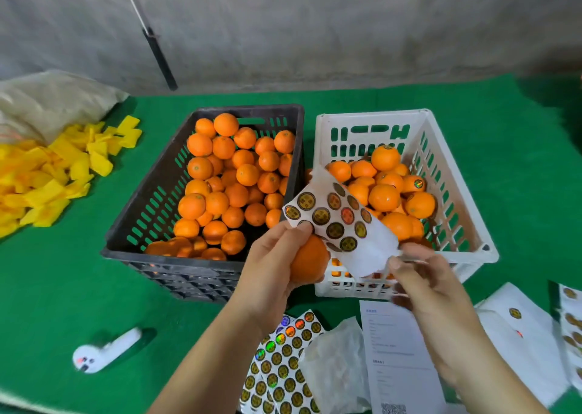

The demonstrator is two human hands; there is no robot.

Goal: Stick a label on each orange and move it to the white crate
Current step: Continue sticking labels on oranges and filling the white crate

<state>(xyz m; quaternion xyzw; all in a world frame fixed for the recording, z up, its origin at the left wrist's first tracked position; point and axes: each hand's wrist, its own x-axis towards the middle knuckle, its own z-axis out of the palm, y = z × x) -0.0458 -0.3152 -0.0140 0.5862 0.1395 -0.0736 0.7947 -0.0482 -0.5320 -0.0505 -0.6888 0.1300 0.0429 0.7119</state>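
My left hand [271, 262] grips an orange [310, 259] just in front of the two crates, its thumb and fingertip also pinching the left corner of a label sheet [340, 221] with round gold stickers. The sheet's lower right edge is pinched by my right hand [422, 275]. A black crate [151, 199] on the left holds many oranges. The white crate [456, 174] on the right holds several oranges, some with labels on them.
More sticker sheets [280, 366], white backing papers [340, 372] and a printed page [400, 350] lie on the green table in front. A white device [104, 350] lies front left. Yellow wrappers [53, 174] and a sack [53, 98] sit at the far left.
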